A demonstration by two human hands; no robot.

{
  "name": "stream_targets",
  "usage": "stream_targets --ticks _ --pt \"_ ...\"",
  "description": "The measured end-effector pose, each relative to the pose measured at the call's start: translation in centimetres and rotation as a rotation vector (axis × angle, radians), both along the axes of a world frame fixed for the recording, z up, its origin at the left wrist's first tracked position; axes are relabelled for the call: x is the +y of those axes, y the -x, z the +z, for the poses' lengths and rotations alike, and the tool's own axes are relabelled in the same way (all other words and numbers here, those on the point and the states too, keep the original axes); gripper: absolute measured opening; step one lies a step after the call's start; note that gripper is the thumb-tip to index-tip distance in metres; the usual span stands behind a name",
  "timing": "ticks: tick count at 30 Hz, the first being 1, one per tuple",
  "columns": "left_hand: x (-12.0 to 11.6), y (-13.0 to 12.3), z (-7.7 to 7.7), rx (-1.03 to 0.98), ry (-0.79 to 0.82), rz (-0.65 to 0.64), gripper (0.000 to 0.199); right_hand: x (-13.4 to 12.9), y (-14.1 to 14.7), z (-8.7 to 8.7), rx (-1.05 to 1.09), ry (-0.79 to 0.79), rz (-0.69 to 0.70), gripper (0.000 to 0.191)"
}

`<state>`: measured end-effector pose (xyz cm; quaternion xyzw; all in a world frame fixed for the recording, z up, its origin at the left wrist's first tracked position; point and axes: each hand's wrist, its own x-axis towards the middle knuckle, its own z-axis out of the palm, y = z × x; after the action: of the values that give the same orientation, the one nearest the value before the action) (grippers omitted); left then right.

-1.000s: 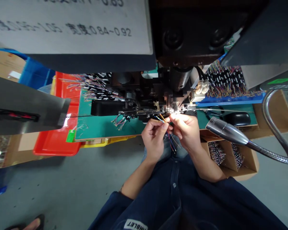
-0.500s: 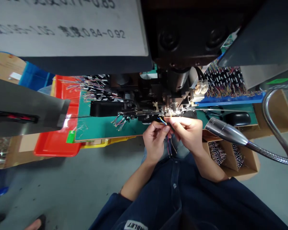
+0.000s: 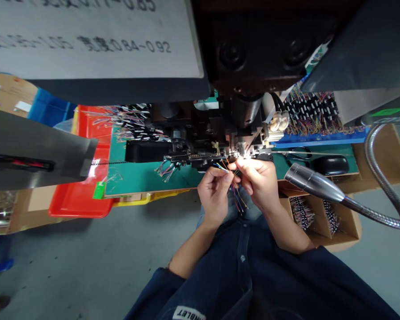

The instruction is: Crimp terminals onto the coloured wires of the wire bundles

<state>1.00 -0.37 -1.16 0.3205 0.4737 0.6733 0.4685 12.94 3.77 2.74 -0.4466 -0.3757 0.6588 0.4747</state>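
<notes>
My left hand [image 3: 214,193] pinches a bundle of thin coloured wires [image 3: 239,201] between thumb and fingers. Blue, yellow and orange ends fan out above the grip, while darker strands dangle below it. Close on the right, my right hand [image 3: 260,180] is closed at the fingertips on a wire of this bundle, mostly covered by the fingers. Its fingertips are right at the lit metal tooling [image 3: 242,150] of a crimping press. Whether the wire's tip touches the tooling cannot be made out.
A gooseneck lamp [image 3: 315,182] reaches in from the right, above a cardboard box [image 3: 348,238] of wire bundles. Loose wires [image 3: 166,170] lie on the green mat [image 3: 140,178]. A red tray [image 3: 80,206] stands left; a black mouse-shaped object [image 3: 333,165] and a blue tray [image 3: 320,138] are at right.
My right hand has shifted slightly left and up toward the tooling. An orange wire now shows between my hands, and the dangling strands have swung right. My left hand has barely moved.
</notes>
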Motion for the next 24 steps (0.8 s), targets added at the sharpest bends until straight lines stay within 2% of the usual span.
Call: stream_targets --ticks 9,14,17,24 --pt "0.2 0.0 0.3 0.003 -0.007 0.007 0.031 0.2 0.1 0.4 -0.062 0.001 -0.002 0.038" --pt "0.1 0.2 -0.3 -0.005 -0.014 -0.038 0.03 0.2 -0.5 1.4 -0.186 -0.101 0.063 0.037" --pt "0.0 0.2 -0.3 -0.023 -0.015 -0.07 0.03 0.1 -0.8 1.8 -0.19 -0.13 0.092 0.039" --pt "0.3 0.1 0.6 -0.042 -0.028 0.0 0.039 0.1 -0.6 0.2 -0.11 -0.065 0.06 0.041"
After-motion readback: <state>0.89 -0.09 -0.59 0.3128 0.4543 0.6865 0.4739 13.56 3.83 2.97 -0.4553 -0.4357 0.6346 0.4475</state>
